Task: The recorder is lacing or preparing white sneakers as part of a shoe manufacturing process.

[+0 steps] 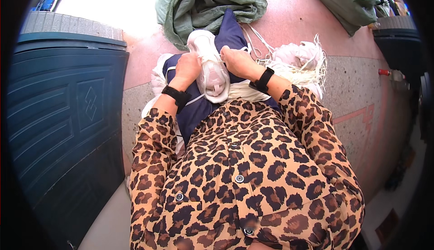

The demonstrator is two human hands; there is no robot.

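Sneaker (214, 76) rests on lap (196, 114), likely for steadiness; left hand (187, 69) and right hand (238, 62) pinch lace (210, 61), fingers closed.

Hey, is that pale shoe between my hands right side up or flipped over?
Right side up. On the pale shoe, the mesh upper faces the camera between left hand and right hand; the underside is hidden.

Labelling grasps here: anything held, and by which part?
The left hand and right hand each seem to pinch white lace, at either side of the pale shoe; exact grip points are too small to tell.
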